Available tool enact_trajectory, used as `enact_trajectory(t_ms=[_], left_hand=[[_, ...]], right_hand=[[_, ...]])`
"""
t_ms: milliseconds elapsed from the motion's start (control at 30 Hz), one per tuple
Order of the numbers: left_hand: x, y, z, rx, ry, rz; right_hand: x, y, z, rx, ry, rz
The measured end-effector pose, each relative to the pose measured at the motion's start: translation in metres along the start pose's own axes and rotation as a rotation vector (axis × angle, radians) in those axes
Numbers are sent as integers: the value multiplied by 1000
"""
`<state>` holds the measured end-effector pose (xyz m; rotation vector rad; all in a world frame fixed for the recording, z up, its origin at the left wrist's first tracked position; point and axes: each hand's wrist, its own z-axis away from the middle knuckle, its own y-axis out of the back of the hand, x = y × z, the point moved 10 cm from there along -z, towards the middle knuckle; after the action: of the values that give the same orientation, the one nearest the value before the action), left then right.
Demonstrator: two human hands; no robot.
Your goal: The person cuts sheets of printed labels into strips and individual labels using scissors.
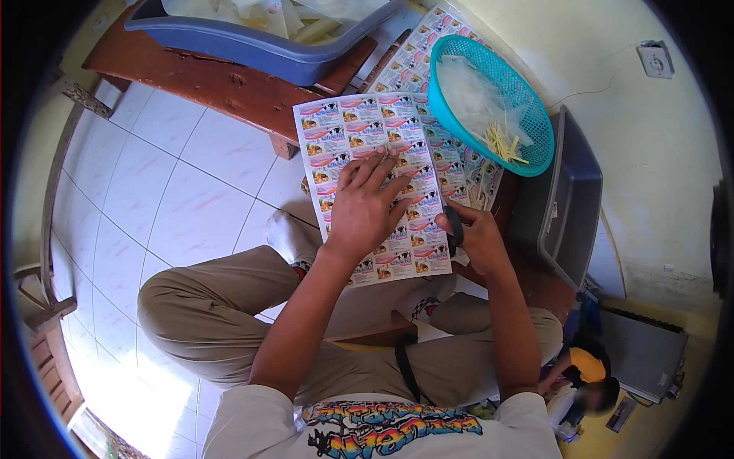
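A sheet of printed labels [420, 260] with repeated cow and fruit designs lies in front of me, over my crossed legs. My left hand [363, 200] rests on it with the fingers spread, pressing it from above. At the sheet's right edge, my right hand [478, 237] is closed on scissors [454, 226] with black handles. Their blades are mostly hidden. More printed label sheets [443, 157] lie under and behind the first one.
A turquoise basket [439, 84] holds clear plastic pieces and pale yellow strips. Beside it stands a grey bin [572, 206]. A blue-grey tub [252, 57] of plastic bags sits on a wooden bench [183, 80]. Another person [587, 367] is at the lower right.
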<state>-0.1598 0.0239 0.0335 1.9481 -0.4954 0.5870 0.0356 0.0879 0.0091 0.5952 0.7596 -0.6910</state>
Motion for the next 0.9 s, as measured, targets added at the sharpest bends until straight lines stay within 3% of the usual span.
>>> enact_trajectory(t_ms=[767, 900], left_hand=[[2, 4, 0, 15, -18, 3], [4, 5, -5, -71, 37, 1]], right_hand=[[-5, -3, -3, 11, -41, -67], [-2, 1, -5, -12, -58, -85]])
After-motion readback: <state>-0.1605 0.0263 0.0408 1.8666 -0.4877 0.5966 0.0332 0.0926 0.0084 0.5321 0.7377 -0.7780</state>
